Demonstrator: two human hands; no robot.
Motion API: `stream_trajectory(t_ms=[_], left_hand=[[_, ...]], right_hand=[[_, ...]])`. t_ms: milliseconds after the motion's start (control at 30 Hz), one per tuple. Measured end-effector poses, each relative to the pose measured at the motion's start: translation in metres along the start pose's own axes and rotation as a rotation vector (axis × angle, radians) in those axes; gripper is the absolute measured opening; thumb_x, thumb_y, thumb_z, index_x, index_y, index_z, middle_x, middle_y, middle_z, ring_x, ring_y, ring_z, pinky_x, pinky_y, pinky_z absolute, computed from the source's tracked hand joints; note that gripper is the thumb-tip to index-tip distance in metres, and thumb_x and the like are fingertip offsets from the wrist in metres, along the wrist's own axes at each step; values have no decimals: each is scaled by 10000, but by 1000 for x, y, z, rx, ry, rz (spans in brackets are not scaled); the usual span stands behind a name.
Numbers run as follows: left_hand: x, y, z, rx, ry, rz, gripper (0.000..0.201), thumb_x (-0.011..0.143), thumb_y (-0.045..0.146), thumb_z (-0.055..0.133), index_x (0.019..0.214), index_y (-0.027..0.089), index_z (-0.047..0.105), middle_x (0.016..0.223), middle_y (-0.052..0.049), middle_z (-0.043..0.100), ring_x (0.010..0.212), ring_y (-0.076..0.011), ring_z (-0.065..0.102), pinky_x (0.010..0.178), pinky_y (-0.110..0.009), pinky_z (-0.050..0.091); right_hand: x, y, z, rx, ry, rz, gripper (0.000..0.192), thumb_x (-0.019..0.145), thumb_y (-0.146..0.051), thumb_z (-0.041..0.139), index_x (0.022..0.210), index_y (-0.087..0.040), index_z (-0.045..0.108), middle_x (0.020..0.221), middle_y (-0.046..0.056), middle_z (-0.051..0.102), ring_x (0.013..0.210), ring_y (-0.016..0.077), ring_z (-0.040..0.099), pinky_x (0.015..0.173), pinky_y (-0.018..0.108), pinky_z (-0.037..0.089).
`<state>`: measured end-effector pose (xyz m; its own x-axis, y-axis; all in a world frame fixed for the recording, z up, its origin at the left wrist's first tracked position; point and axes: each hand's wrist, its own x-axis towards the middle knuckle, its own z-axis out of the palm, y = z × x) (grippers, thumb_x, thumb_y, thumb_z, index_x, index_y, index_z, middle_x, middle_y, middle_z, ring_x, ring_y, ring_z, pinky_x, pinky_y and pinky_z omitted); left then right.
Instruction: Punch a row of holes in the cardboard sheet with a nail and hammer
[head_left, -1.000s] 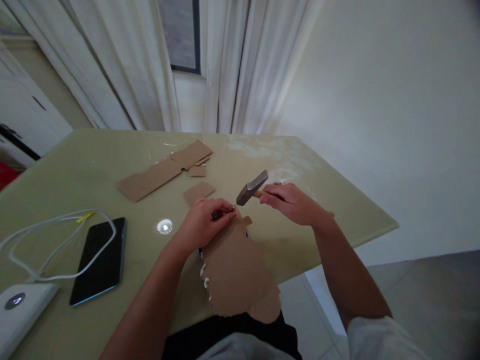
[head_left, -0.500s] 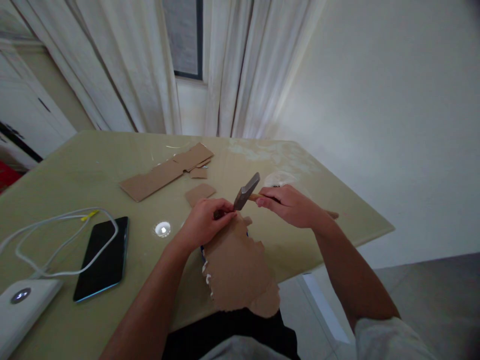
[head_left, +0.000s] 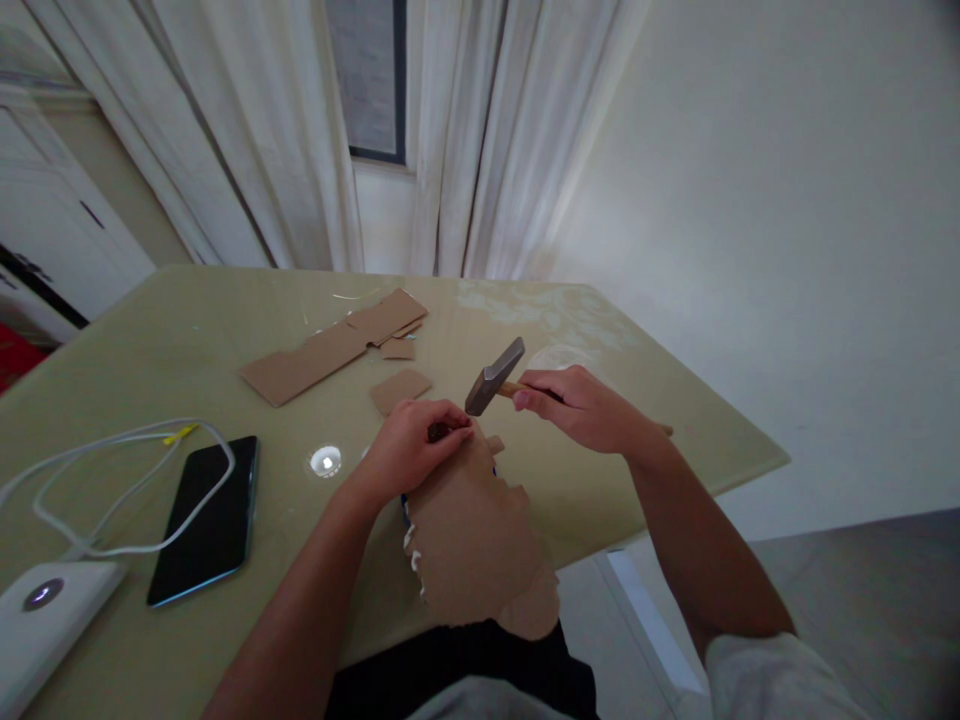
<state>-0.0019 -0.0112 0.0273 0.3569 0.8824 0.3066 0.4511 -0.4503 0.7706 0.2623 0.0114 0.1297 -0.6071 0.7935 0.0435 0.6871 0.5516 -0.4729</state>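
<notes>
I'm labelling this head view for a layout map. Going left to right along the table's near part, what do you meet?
White box → white cable → black phone → left hand pinching a torn cardboard piece → hammer → right hand gripping its handle.

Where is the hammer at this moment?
In the head view, the hammer is right of centre in the right hand, its head just above the left hand and the cardboard.
</notes>
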Motion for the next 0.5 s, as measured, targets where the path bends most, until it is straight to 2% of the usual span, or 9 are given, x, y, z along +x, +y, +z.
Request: stream_trajectory(t_ms=[200, 400, 500], left_hand=[[1, 0, 0, -8, -4, 5, 169, 988, 325, 694, 929, 214, 807, 850, -30, 833, 721, -180, 717, 693, -290, 500], [1, -6, 3, -11, 6, 2, 128, 968, 309, 729, 943, 220, 819, 897, -37, 849, 776, -192, 741, 732, -302, 512], [1, -6, 3, -17, -3, 1, 144, 980, 321, 720, 941, 223, 818, 893, -36, 845, 771, -195, 742, 722, -303, 508]], right_hand=[[1, 3, 1, -28, -37, -18, 456, 1145, -506, 487, 907, -196, 721, 771, 7, 662, 729, 167, 598, 717, 302, 351], [2, 6, 2, 33, 11, -31, 482, 1147, -545, 479, 930, -191, 726, 761, 4, 651, 696, 161, 572, 709, 308, 348], [2, 3, 3, 12, -33, -40, 440, 1148, -494, 490, 920, -197, 720, 779, 13, 673, 731, 170, 597, 733, 313, 356]])
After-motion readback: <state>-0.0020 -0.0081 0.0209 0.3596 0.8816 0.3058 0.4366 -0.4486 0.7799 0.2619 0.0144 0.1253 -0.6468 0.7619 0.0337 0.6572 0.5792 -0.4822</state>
